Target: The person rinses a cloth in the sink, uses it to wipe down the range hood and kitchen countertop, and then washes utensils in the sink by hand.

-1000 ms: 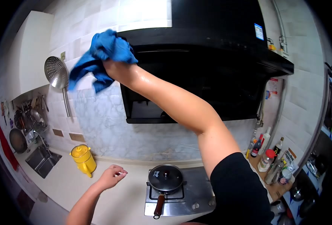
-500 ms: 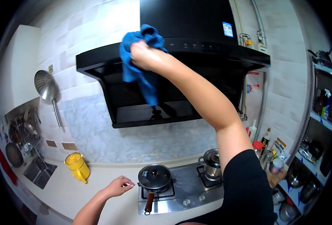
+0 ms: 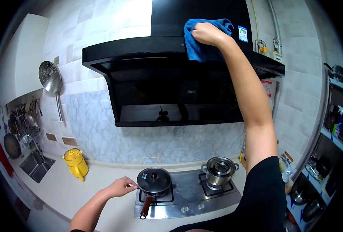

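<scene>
My right hand (image 3: 208, 34) is closed on a blue cloth (image 3: 196, 48), raised high against the front of the black range hood (image 3: 140, 48). The cloth hangs below and to both sides of the fist. Low at the left, my left hand (image 3: 121, 187) hovers over the counter, fingers loosely bent and slightly apart with nothing in them, its fingertips close to the left edge of the lidded black pan (image 3: 154, 181). That pan sits on the left burner of the steel stove (image 3: 191, 197), its brown handle toward me.
A steel pot (image 3: 219, 172) stands on the right burner. On the counter (image 3: 105, 174) is a yellow pitcher (image 3: 76, 163), with a sink (image 3: 37, 166) farther left. A perforated ladle (image 3: 50, 77) hangs on the wall. Shelves (image 3: 334, 139) with cookware line the right side.
My right hand has carried the blue cloth rightward along the hood's front. The camera view has shifted, bringing the right burner's pot into view. My left hand is nearer the black pan.
</scene>
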`<action>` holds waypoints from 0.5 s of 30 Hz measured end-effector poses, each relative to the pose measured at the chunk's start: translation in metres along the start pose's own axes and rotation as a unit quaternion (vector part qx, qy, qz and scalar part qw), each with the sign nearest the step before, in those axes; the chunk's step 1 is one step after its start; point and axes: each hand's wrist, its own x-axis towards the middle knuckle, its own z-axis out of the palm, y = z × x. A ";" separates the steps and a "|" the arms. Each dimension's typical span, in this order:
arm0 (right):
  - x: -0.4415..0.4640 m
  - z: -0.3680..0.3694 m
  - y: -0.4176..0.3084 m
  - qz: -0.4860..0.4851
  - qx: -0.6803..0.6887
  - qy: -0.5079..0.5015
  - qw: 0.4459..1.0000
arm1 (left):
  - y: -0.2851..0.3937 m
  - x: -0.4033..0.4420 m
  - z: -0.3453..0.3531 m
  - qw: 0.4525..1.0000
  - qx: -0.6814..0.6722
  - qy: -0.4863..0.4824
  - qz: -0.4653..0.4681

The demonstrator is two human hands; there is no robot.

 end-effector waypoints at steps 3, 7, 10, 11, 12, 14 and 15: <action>0.016 0.000 -0.056 -0.066 -0.050 -0.014 0.996 | -0.002 0.013 0.003 1.000 0.002 0.006 0.005; 0.030 0.019 -0.144 -0.159 -0.046 0.012 0.986 | 0.026 0.029 0.006 0.999 -0.005 0.005 0.036; 0.014 0.049 -0.183 -0.233 0.011 0.188 0.954 | 0.036 0.039 0.016 0.999 -0.027 -0.010 0.025; 0.007 0.057 -0.186 -0.249 0.023 0.239 0.938 | 0.037 0.042 0.018 0.999 -0.028 -0.012 0.024; -0.001 0.062 -0.185 -0.262 0.029 0.279 0.923 | 0.037 0.045 0.022 0.999 -0.030 -0.013 0.024; -0.017 0.073 -0.175 -0.283 0.039 0.334 0.898 | 0.041 0.052 0.030 0.999 -0.033 -0.020 0.021; -0.027 0.077 -0.163 -0.292 0.045 0.346 0.891 | 0.041 0.057 0.033 0.999 -0.032 -0.025 0.021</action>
